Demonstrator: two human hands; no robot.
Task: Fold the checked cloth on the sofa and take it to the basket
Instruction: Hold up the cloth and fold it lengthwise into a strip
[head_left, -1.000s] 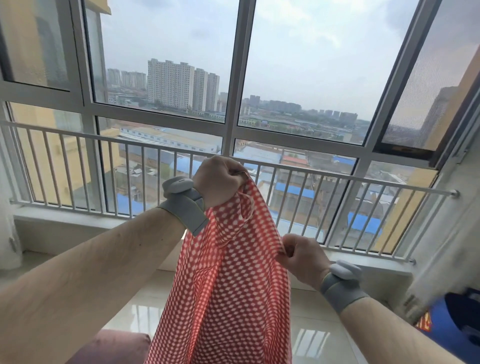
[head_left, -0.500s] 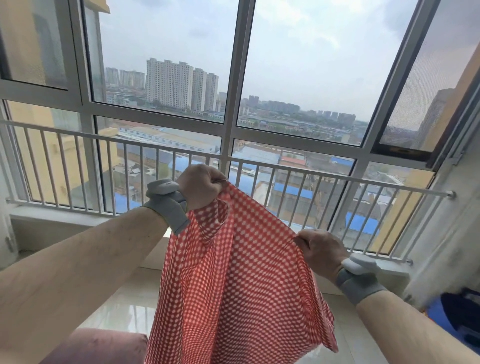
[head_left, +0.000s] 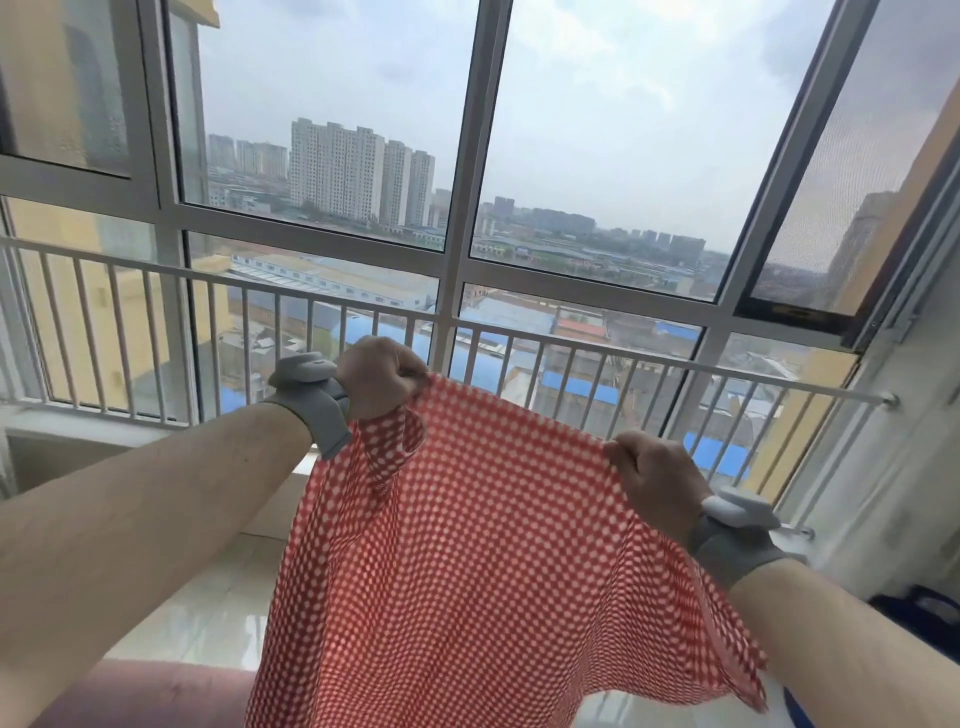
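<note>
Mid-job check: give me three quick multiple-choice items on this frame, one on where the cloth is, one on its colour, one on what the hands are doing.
1. Where is the checked cloth?
A. Lying flat on the sofa
B. Held up in the air in front of the window railing
C. Inside a basket

2. What colours is the cloth?
A. Blue and yellow
B. Plain green
C. Red and white

3. What are the hands doing?
A. Both grip the cloth's top edge
B. Only the left hand holds it
C. Both hang free

Answers:
1 B: it hangs from both hands, spread before the railing.
2 C: a red and white check covers it.
3 A: the left hand and right hand each grip the top edge, set apart.
</note>
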